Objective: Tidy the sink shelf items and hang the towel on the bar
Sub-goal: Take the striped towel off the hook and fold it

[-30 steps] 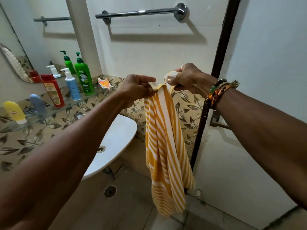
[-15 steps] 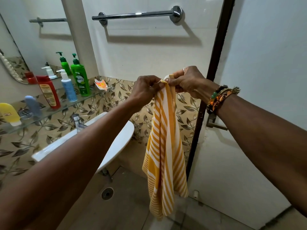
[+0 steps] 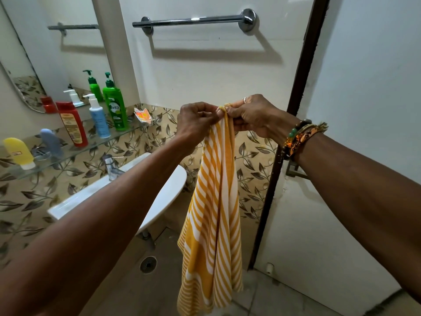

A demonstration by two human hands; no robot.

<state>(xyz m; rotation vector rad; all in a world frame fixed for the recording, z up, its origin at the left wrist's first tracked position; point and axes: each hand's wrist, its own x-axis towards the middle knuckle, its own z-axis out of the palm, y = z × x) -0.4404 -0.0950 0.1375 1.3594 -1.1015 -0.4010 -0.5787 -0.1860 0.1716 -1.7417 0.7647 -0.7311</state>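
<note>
A yellow and white striped towel (image 3: 214, 213) hangs down in front of me, bunched at its top edge. My left hand (image 3: 196, 120) and my right hand (image 3: 255, 116) both pinch that top edge, almost touching each other. The chrome towel bar (image 3: 193, 20) is on the white wall above the hands, bare. On the glass shelf (image 3: 127, 131) at left stand a green pump bottle (image 3: 115, 108), a blue pump bottle (image 3: 98, 118), a red bottle (image 3: 72, 123), a grey-blue tube (image 3: 51, 140), a yellow tube (image 3: 19, 151) and an orange sachet (image 3: 142, 115).
A white sink (image 3: 164, 195) with a chrome tap (image 3: 110, 166) sits below the shelf. A mirror (image 3: 52, 53) fills the left wall. A dark door frame (image 3: 296, 110) and a white door stand at right. A floor drain (image 3: 148, 264) lies under the sink.
My hands have drawn closer together at the towel's top edge, so the cloth is more bunched. The view has shifted slightly and shows more of the sink and tap.
</note>
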